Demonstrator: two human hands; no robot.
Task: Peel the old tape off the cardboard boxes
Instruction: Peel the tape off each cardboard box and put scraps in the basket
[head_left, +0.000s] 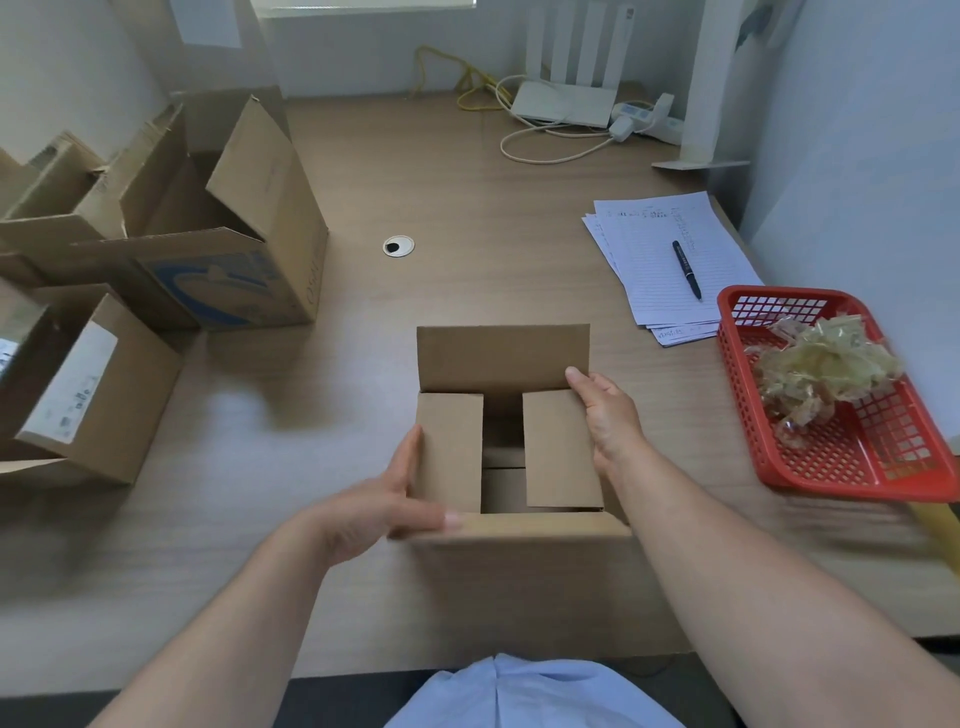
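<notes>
A pale wooden desk (467, 197) runs up to a white wall. At its middle stands a small box (501, 358), its top open: the back flap is upright, the two side flaps are folded in flat, and the near flap hangs toward the person.

The left hand (384, 512) clasps the box's corner at 7 o'clock, with the thumb laid along the near edge and the fingers up the left wall. The right hand (610, 418) lies against the right side at 3 o'clock, its forefinger stretched to the foot of the back flap. Its other fingers are hidden behind the wall, so I cannot tell whether they grip.

Farther out at 3 o'clock a red basket (836, 462) holds a crumpled wad of tape (826, 364). At 1 o'clock, just beside the basket, is a sheaf of lined papers (654, 244) with a pen (687, 270) lying on it. At 12 o'clock there is a round cable hole (399, 246), and beyond it, by the wall, a white router (563, 104) among yellow and white cables (470, 83).

A large open box (260, 208) stands at 10 o'clock, and another box (114, 415), blurred, lies on its side at 9 o'clock. All of these stand well apart from the small box.
</notes>
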